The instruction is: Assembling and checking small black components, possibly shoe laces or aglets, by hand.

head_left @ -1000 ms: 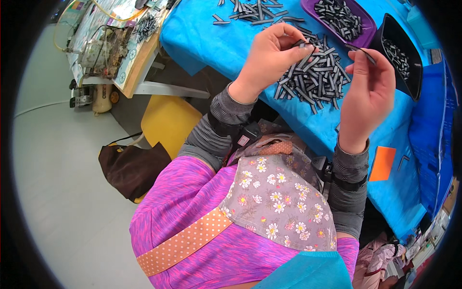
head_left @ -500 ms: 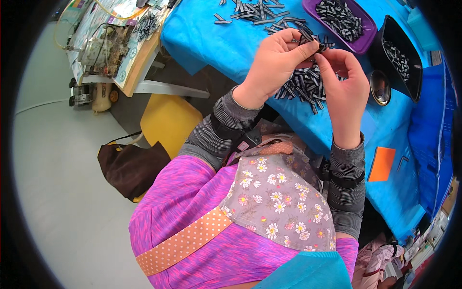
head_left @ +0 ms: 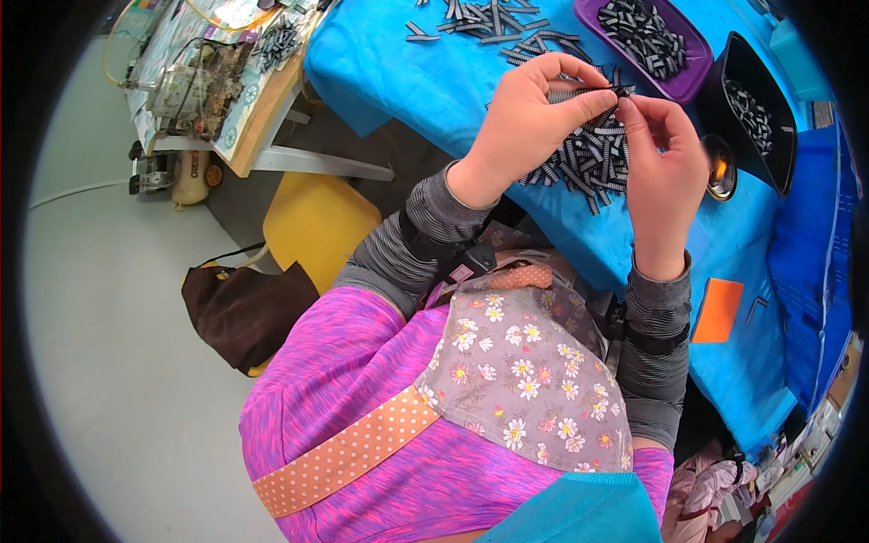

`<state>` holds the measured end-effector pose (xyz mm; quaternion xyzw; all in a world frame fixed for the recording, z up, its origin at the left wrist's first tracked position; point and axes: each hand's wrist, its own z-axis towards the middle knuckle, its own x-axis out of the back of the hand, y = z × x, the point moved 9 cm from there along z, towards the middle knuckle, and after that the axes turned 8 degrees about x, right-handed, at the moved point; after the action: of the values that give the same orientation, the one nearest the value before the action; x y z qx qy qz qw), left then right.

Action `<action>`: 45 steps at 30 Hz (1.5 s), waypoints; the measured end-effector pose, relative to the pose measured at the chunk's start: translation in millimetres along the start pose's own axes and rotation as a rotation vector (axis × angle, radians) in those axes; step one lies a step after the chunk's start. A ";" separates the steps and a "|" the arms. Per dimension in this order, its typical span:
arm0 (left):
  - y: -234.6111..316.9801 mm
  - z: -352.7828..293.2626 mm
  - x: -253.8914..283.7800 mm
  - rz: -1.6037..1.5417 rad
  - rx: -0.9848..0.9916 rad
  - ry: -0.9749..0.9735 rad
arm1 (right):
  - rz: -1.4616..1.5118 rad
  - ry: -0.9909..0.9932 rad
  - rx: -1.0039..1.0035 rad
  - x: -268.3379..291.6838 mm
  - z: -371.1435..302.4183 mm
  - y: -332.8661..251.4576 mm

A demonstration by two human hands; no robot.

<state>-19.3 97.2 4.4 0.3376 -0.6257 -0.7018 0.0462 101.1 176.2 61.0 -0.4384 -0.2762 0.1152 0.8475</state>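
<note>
Over the blue-covered table, my two hands meet fingertip to fingertip. My left hand pinches a short black-and-white striped ribbon piece between thumb and index finger. On its other side, the thumb and fingers of my right hand are closed on the same small piece. Most of that piece is hidden by the fingertips, so its exact fold cannot be made out. Right below my hands lies a heap of similar striped ribbon pieces, partly covered by them. More loose strips are scattered beyond my left hand.
A purple tray and a black bin, both holding striped pieces, stand at the far right. A small metal bowl sits beside my right hand. Nearer lie an orange pad and a hex key. A yellow stool stands left.
Both hands have shifted slightly right with the ribbon piece. My left fingers have straightened somewhat, and the piece shows less between the fingertips. An orange gleam now appears in the metal bowl.
</note>
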 end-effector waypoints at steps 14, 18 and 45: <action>-0.7 4.8 12.7 -0.037 -0.051 0.057 | -0.135 -0.078 0.083 2.3 2.3 -9.4; 0.7 5.0 6.8 0.069 -0.054 0.020 | 0.012 -0.017 0.009 -2.3 2.8 -9.8; 2.9 11.0 6.0 0.025 -0.031 -0.029 | -0.095 0.005 0.118 6.2 2.3 -1.1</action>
<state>-30.8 103.0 4.3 0.3187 -0.6194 -0.7156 0.0513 104.8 179.8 65.3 -0.3744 -0.2872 0.0897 0.8771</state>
